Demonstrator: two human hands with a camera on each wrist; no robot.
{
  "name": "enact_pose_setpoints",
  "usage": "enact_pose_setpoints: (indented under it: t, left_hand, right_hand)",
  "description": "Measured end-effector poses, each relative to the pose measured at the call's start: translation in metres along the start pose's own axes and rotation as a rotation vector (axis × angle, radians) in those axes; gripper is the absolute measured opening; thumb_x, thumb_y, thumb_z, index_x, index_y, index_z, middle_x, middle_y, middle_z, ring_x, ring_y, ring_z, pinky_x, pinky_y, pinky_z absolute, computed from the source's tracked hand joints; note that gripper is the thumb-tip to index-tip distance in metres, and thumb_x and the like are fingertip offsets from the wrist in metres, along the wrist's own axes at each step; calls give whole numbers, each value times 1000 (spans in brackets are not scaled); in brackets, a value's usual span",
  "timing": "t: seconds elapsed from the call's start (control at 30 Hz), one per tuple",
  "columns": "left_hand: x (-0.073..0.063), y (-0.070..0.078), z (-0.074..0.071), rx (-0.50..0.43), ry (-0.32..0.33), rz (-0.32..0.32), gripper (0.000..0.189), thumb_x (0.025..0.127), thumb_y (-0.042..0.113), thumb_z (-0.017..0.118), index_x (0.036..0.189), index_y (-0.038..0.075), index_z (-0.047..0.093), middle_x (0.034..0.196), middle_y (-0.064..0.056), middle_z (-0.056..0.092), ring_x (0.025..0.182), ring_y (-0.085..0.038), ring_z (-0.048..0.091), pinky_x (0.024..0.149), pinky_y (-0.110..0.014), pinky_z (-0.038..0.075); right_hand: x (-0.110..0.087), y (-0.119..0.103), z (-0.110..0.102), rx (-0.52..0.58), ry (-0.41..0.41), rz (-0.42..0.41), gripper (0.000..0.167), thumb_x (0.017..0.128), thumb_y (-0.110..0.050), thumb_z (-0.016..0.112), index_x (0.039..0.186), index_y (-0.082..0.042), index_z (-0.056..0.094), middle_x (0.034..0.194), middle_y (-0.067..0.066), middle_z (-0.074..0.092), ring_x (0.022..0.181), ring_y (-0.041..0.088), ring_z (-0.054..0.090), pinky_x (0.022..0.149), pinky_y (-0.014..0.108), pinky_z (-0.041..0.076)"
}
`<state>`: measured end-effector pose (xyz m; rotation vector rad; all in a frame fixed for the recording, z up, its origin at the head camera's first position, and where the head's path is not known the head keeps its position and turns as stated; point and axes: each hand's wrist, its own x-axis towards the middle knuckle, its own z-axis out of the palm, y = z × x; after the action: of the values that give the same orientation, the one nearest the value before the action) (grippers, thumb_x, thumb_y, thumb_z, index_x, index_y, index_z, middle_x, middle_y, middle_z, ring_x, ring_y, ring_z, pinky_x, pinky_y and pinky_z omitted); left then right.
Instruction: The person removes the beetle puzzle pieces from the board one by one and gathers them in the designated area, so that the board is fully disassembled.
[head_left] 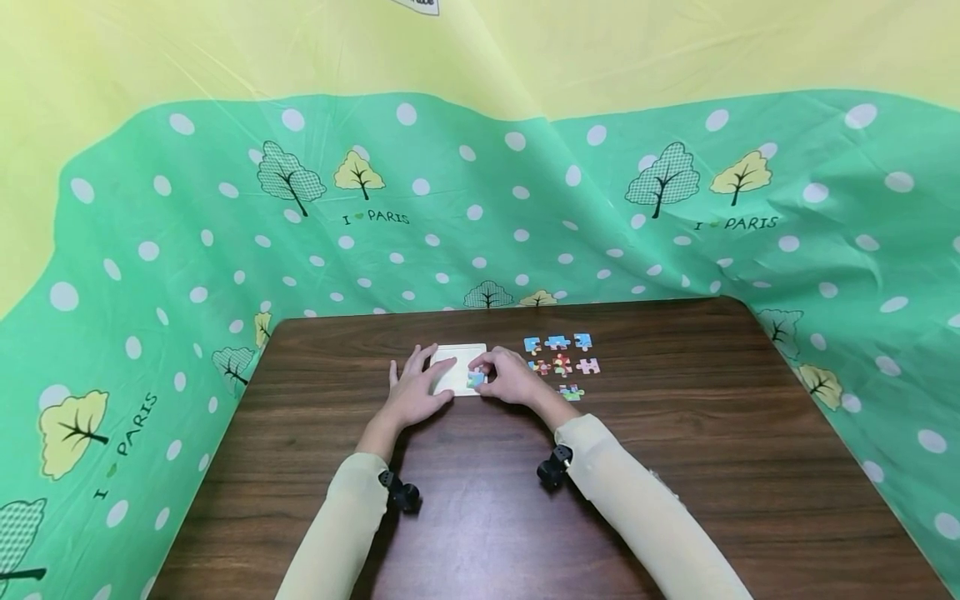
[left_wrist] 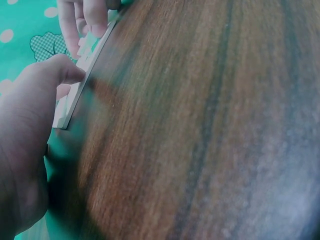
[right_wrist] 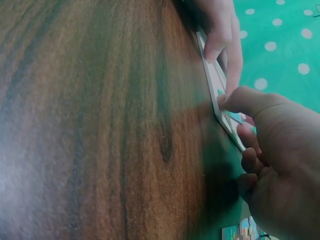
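Observation:
A white puzzle tray [head_left: 457, 349] lies on the table between the two hands. My left hand [head_left: 413, 395] rests at its left side with fingers spread and fairly straight. In the left wrist view, the left thumb [left_wrist: 70, 71] lies at the tray's near edge. At the tray's right end, my right hand [head_left: 513, 379] pinches a blue and green jigsaw piece [head_left: 475, 380] between thumb and fingers, over the near right corner. The right wrist view shows the right thumb [right_wrist: 250, 102] at the rim, with the piece mostly hidden behind the fingers.
Right of the tray lie several loose jigsaw pieces [head_left: 562, 364] in rough rows, the closest near the right wrist. The dark wooden table [head_left: 480, 517] reaches back to a green and yellow printed cloth [head_left: 480, 217] hanging behind and at the sides.

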<state>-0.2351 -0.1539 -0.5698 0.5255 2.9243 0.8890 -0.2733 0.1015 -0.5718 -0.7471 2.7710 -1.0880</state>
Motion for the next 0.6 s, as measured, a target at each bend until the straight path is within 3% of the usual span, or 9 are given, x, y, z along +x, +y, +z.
enact_pose_setpoints:
  t: [0.3,0.43,0.6]
  left_hand:
    - [1,-2,1,4,0,1,69,97,49,68,162,29,62,186,-12,32,178,-48,17,133,-87,-3]
    - [1,-2,1,17,-3,-1,68,97,49,67,163,30,61,186,-11,32,178,-47,17,133,-87,-2]
    - [0,-1,1,10,-5,-3,68,98,49,67,163,31,61,187,-11,31,178,-47,16,134,-87,-3]
  right_hand:
    - [-14,-40,-27,24,-61,50,41,88,-12,90,127,-6,83,101,6,73,93,15,63,87,30,54]
    - [-13,-38,-27,22,-58,54,41,88,-11,88,128,-5,83,99,5,73,92,14,62,85,29,53]
    - [-6,-17,-15,37,-24,23,39,86,-12,85,125,-9,83,95,0,70,89,14,61,84,30,51]
